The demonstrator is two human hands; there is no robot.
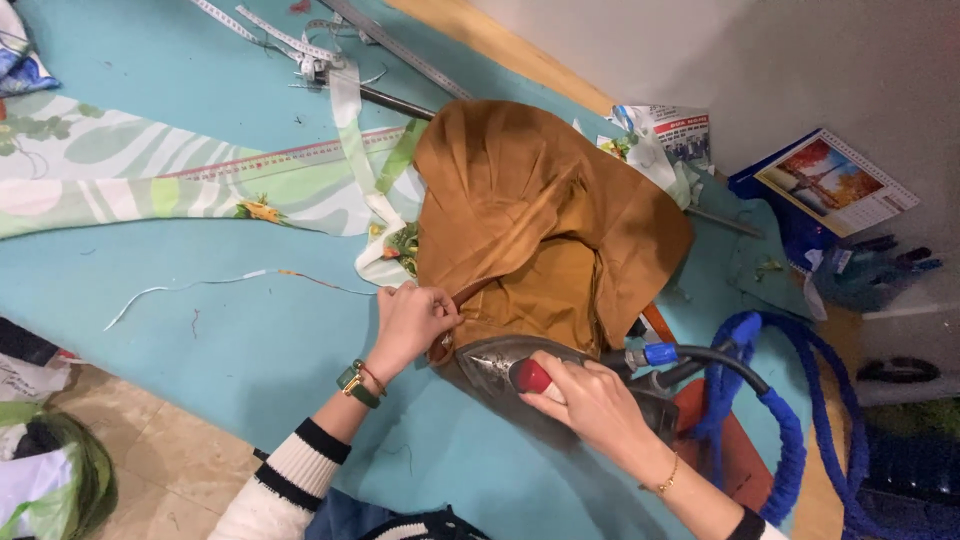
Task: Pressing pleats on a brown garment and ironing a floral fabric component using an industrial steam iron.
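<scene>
- Head view shows a person pressing a brown cloth (pixel 545 215) on a blue surface (pixel 250 330).
- The right hand (pixel 590 400) has a closed grip on the red handle of a steam iron (pixel 510 365). The iron's tip sits on the near edge of the brown cloth.
- The left hand (pixel 410 320) pinches that same edge just beside the iron's tip, fingers shut on the cloth to hold it flat.
- The brown cloth lies in the middle of the surface, past both hands. Most of it looks bunched and folded, with deep creases on top.
- It looks as if only the near edge is being pressed now. The big, lumpy part farther away seems not yet smoothed, so much pressing looks left to do.
- A blue hose (pixel 775 420) runs from the iron off to the right.
- A green and white flowered cloth (pixel 150 170) lies well apart on the left, with a long ruler (pixel 270 158) on top of it.
- A calendar (pixel 835 180) leans by the wall.
</scene>
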